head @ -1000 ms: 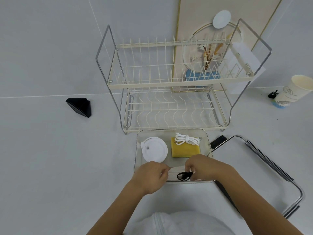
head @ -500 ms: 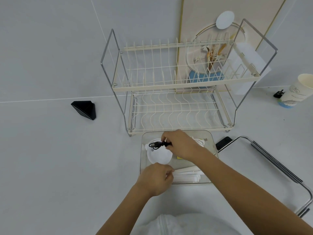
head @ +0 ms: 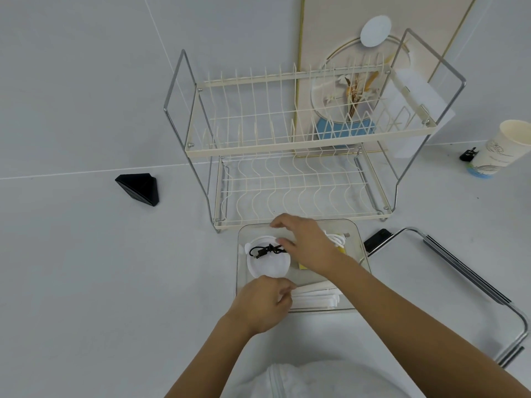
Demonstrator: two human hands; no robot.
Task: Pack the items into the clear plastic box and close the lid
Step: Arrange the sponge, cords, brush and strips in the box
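Observation:
The clear plastic box [head: 361, 242] stands open in front of me. Inside, a white round lid [head: 267, 268] lies at the left with a coiled black cable [head: 265, 250] resting on it. My right hand [head: 307, 242] hovers over the box's far middle with fingers spread, fingertips just beside the cable. It hides most of a yellow sponge [head: 303, 266] and a white cable [head: 338, 239]. Along the near wall lies a stack of folded white paper [head: 319, 295], and my left hand [head: 263, 304] pinches its left end at the box's near-left corner.
A two-tier wire dish rack [head: 287, 145] stands right behind the box. A black wedge [head: 139, 188] lies to the left. A paper cup [head: 500, 147] and a small black clip [head: 468, 154] sit far right. A dark flat object [head: 376, 239] and a metal frame [head: 459, 268] lie right of the box.
My right hand carried the black cable from the box's near edge to the white round lid, set it down there and opened. My left hand stayed at the near-left corner.

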